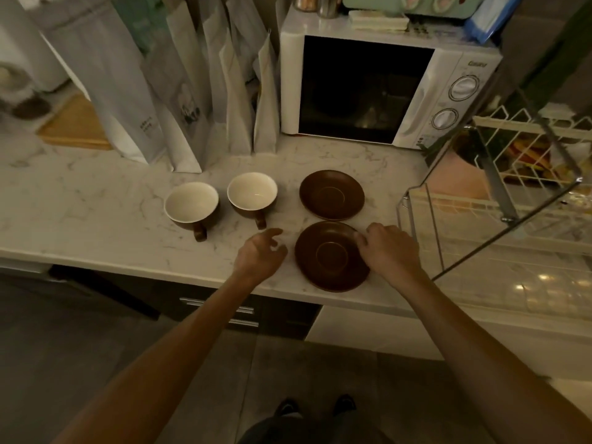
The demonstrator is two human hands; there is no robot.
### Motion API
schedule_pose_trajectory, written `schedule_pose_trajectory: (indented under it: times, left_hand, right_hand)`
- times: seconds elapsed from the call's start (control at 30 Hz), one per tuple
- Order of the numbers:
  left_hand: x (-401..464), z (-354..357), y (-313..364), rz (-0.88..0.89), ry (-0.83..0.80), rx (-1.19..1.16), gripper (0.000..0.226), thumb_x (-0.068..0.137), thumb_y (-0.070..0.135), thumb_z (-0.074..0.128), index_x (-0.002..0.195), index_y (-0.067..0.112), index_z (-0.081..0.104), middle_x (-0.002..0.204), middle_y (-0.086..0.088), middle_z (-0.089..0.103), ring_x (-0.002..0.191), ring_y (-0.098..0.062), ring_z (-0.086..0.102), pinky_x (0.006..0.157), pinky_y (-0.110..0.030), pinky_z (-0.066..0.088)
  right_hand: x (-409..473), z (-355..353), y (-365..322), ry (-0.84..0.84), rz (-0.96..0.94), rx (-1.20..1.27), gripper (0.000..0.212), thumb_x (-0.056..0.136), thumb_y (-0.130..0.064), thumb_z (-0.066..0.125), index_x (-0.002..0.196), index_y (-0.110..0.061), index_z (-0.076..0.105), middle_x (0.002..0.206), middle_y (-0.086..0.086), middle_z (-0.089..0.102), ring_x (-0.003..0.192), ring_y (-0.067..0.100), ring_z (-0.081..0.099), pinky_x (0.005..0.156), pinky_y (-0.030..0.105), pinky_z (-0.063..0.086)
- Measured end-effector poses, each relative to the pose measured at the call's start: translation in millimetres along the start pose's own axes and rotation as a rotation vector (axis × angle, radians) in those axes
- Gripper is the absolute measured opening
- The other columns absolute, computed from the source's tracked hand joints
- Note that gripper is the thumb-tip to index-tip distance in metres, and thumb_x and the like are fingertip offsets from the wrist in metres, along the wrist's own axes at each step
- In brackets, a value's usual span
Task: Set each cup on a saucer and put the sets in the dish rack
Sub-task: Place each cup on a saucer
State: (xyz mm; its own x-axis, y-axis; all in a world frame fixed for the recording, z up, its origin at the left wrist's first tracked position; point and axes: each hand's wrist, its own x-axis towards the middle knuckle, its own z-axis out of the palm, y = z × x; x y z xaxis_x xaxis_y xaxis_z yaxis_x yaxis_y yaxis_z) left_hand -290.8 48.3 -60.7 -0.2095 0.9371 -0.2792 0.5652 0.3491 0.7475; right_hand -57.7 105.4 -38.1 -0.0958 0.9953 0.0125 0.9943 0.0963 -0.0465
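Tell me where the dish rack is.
In the head view the dish rack stands at the counter's right end, just right of the two saucers and below the microwave.

The room is dim, with warm, yellowish light. A white marble table [96,200] with thin grey lines runs across the middle of the frame. At the top stands a white microwave [384,91] with a dark door and two round knobs. Tall paper bags [179,100] stand in a row at the upper left, next to a wooden board [75,123]. Under the table are dark drawers with silver handles [221,312]. The floor [96,347] at the bottom is grey tile.
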Motion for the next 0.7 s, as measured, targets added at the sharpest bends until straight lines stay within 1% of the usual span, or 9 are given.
schedule_pose_trajectory:
  times: [0.07,0.13,0.2,0.27,0.33,0.47,0.53,0.6,0.7]
  left_hand:
    - [2.9,-21.6,-7.4,-0.027,0.052,-0.006,0.040,0.090,0.029,0.058,0.129,0.025,0.053,0.119,-0.005,0.064,0.099,-0.026,0.064,0.085,-0.048,0.056]
    - [5.3,-40.5,-13.8,-0.068,0.097,-0.073,0.034,0.091,0.027,0.057,0.125,0.023,0.056,0.114,-0.006,0.064,0.091,-0.025,0.066,0.079,-0.046,0.059]
    - [7.7,-55.2,-18.2,-0.147,0.136,-0.190,0.034,0.091,0.027,0.056,0.125,0.021,0.056,0.114,-0.006,0.063,0.090,-0.025,0.066,0.075,-0.044,0.060]
    - [10.4,-65.1,-21.0,-0.208,0.184,-0.302,0.036,0.091,0.029,0.056,0.125,0.019,0.054,0.116,-0.008,0.061,0.097,-0.028,0.064,0.074,-0.044,0.060]
    - [12.8,-70.9,-21.6,-0.240,0.224,-0.394,0.038,0.090,0.029,0.055,0.126,0.017,0.051,0.117,-0.010,0.058,0.101,-0.031,0.062,0.075,-0.046,0.060]
    - [20.4,-73.5,-15.2,-0.263,0.234,-0.558,0.042,0.091,0.029,0.053,0.130,0.015,0.046,0.112,-0.009,0.054,0.100,-0.032,0.062,0.075,-0.048,0.059]
    - [26.5,-72.4,-9.6,-0.268,0.228,-0.611,0.040,0.092,0.029,0.052,0.129,0.015,0.047,0.103,-0.005,0.055,0.098,-0.029,0.061,0.067,-0.042,0.059]
    - [33.3,-71.7,-5.1,-0.290,0.211,-0.654,0.035,0.093,0.028,0.052,0.125,0.014,0.050,0.092,0.000,0.054,0.092,-0.025,0.061,0.060,-0.036,0.058]
    - [42.7,-69.8,-3.3,-0.326,0.183,-0.681,0.034,0.093,0.026,0.051,0.125,0.014,0.052,0.089,0.003,0.053,0.092,-0.025,0.061,0.056,-0.034,0.056]
  right_hand:
    - [7.8,-6.8,-12.0,0.020,-0.034,0.047,0.039,0.097,-0.049,0.041,0.096,-0.017,0.064,0.089,0.006,0.068,0.077,0.027,0.064,0.057,0.030,0.035]
    - [17.6,-13.1,-27.4,-0.017,-0.038,0.133,0.037,0.096,-0.050,0.043,0.097,-0.021,0.065,0.088,0.002,0.069,0.071,0.021,0.058,0.055,0.028,0.034]
    - [27.4,-17.0,-43.7,-0.058,-0.070,0.230,0.035,0.096,-0.050,0.045,0.104,-0.023,0.066,0.089,-0.001,0.069,0.076,0.018,0.061,0.055,0.026,0.037]
    - [35.8,-21.6,-61.2,-0.093,-0.105,0.319,0.036,0.096,-0.049,0.046,0.114,-0.023,0.065,0.100,-0.001,0.071,0.095,0.020,0.066,0.069,0.031,0.048]
    - [43.5,-26.0,-79.1,-0.121,-0.130,0.384,0.036,0.096,-0.046,0.048,0.118,-0.022,0.064,0.108,0.000,0.071,0.100,0.021,0.066,0.080,0.036,0.053]
    - [59.5,-30.9,-113.5,-0.225,-0.158,0.521,0.035,0.097,-0.043,0.050,0.116,-0.017,0.063,0.109,0.007,0.071,0.087,0.026,0.070,0.080,0.047,0.059]
    - [68.3,-31.0,-126.5,-0.262,-0.143,0.607,0.036,0.097,-0.041,0.051,0.119,-0.016,0.063,0.111,0.009,0.071,0.079,0.024,0.071,0.073,0.042,0.062]
    - [76.4,-30.2,-136.2,-0.290,-0.116,0.651,0.037,0.097,-0.040,0.051,0.124,-0.017,0.061,0.119,0.005,0.068,0.070,0.020,0.072,0.064,0.035,0.062]
    - [87.0,-23.1,-144.7,-0.323,-0.096,0.663,0.040,0.097,-0.039,0.051,0.129,-0.016,0.058,0.128,0.004,0.065,0.075,0.021,0.073,0.068,0.039,0.064]
